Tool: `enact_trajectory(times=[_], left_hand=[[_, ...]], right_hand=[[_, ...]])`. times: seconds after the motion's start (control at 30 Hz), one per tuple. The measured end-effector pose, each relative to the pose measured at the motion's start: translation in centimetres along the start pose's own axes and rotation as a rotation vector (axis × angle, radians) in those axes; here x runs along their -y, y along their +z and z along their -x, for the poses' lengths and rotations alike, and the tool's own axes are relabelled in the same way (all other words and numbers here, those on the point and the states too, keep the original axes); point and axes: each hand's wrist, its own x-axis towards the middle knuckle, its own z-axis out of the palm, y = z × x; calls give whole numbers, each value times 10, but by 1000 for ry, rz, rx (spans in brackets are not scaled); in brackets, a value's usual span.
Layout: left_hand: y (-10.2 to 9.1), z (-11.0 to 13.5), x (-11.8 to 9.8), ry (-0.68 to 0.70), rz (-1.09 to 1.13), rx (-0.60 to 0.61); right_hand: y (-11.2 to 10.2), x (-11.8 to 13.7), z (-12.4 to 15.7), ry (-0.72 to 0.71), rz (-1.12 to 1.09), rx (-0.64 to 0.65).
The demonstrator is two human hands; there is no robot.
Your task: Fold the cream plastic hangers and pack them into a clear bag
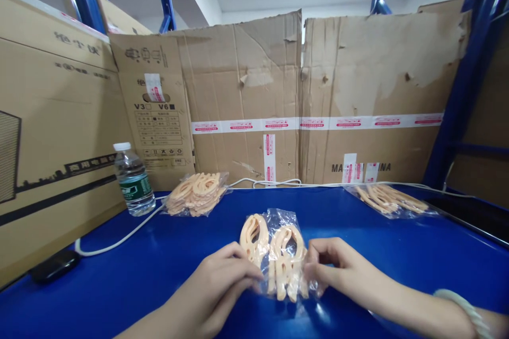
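Observation:
A clear plastic bag [278,222] with several peach-coloured plastic clips [286,262] lies on the blue table [159,254] right in front of me. My left hand [222,280] pinches the bag's left edge, next to a clip [253,235] that sticks out on the left. My right hand [334,265] grips the bag's right side with curled fingers. A pale bangle [461,307] sits on my right wrist.
A filled bag of clips [196,193] lies at the back left beside a water bottle [133,180]. Another bag of clips [392,198] lies at the back right. A white cable [119,241] and a black device [55,266] are at left. Cardboard boxes [246,95] wall the back.

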Motion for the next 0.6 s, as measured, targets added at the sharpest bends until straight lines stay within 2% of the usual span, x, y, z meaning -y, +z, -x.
enact_trajectory(times=[0.1, 0.17, 0.27, 0.37, 0.43, 0.6], left_hand=[[-9, -6, 5, -97, -38, 25], [-15, -12, 17, -138, -80, 28], [-25, -26, 47, -239, -211, 11], [-38, -45, 80, -376, -468, 27], [-46, -59, 96, -414, -524, 50], [-47, -83, 110, -509, -680, 84]], right_hand=[[-1, -2, -26, 31, -30, 13], [0, -2, -48, 42, -23, 9], [5, 2, -86, 65, 29, -38], [12, 7, -125, 79, 60, -85], [15, 9, -149, 88, 67, -114], [18, 10, -190, 113, 93, -137]])
